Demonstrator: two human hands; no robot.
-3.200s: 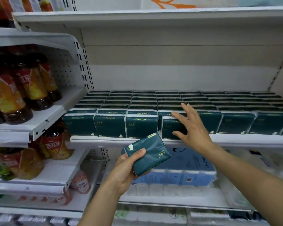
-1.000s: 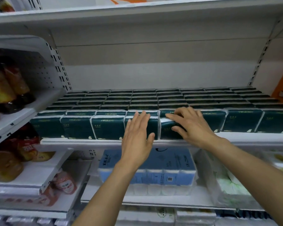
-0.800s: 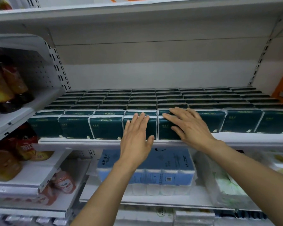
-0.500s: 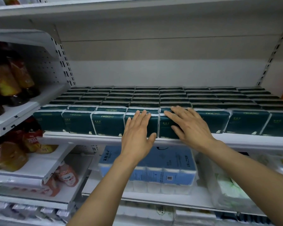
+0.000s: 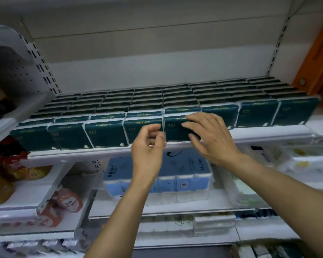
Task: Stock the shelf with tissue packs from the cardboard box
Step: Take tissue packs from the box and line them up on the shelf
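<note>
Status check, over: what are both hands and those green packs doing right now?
Left hand empty, fingers loosely curled, in front of the front row. Right hand spread on a front green pack. Shelf rows full. Nothing blocking.

Tissue packs (image 5: 106,134) upright in rows on shelf (image 5: 259,132), side by side left to right, more rows behind to far wall. Left hand (image 5: 147,146) before near row, mid-shelf; right hand (image 5: 211,136) just right of it, fingers on front pack (image 5: 175,128). Tissue roll bundle (image 5: 185,170) on lower shelf, below hands. Bottles (image 5: 67,201) on left-side shelves.
</note>
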